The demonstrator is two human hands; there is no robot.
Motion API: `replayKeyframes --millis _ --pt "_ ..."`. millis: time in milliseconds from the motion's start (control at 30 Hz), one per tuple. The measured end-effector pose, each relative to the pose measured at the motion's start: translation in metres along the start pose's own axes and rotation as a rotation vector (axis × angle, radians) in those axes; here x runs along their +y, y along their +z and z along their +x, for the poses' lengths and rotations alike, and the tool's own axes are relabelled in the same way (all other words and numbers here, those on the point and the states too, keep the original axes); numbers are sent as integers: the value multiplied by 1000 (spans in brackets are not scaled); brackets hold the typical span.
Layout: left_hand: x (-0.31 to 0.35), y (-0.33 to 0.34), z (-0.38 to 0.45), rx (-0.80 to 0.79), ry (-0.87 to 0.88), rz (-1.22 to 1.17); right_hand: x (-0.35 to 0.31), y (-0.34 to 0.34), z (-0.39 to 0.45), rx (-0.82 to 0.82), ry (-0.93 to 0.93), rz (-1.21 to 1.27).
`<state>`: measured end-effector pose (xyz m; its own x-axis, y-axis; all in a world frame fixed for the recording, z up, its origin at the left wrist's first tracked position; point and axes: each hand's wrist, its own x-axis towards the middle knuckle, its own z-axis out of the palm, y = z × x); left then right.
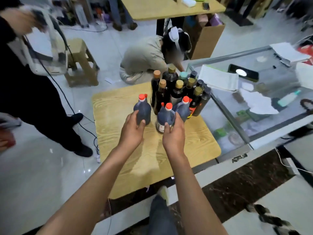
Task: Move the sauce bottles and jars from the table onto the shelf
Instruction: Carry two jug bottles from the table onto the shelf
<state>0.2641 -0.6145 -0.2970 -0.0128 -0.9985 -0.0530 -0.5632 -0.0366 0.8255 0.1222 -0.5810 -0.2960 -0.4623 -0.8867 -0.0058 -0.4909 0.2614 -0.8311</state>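
Both hands grip bottles — my left hand (133, 131) wraps a red-capped dark bottle (142, 110), my right hand (173, 134) closes around a second red-capped bottle (165, 117) just right of it. Both stand upright on the wooden table (135, 160). A third red-capped bottle (183, 106) and a cluster of taller dark bottles (177, 87) crowd the far right corner — beside a glass counter (237, 116).

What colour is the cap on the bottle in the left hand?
Red-orange cap, seen in the head view.
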Motion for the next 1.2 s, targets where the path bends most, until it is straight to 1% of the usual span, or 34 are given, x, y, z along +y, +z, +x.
replayKeyframes --millis 100,233,367,433,533,633,733,867,967,1067,1200 --pt "8 18 47 64 -120 52 14 6 42 -60 65 -39" --pt "14 42 102 93 -262 154 28 16 83 -135 74 -12" --pt "8 57 127 186 -389 231 41 23 108 -239 124 -21" --pt "2 59 130 220 -450 214 45 24 113 -261 124 -45" --pt "-6 59 130 256 -531 127 46 27 117 -297 125 -110" --pt "-10 61 129 294 -542 17 43 32 116 -311 157 -54" --pt "-11 60 120 324 -622 -157 37 35 106 -269 243 86" --pt "-13 57 112 290 -598 -308 30 42 88 -144 304 169" --pt "-14 52 111 240 -588 -449 20 45 78 -80 305 249" --pt "-13 50 107 175 -602 -575 16 44 65 -53 296 323" --pt "5 49 89 41 -594 -657 18 33 49 23 312 351"
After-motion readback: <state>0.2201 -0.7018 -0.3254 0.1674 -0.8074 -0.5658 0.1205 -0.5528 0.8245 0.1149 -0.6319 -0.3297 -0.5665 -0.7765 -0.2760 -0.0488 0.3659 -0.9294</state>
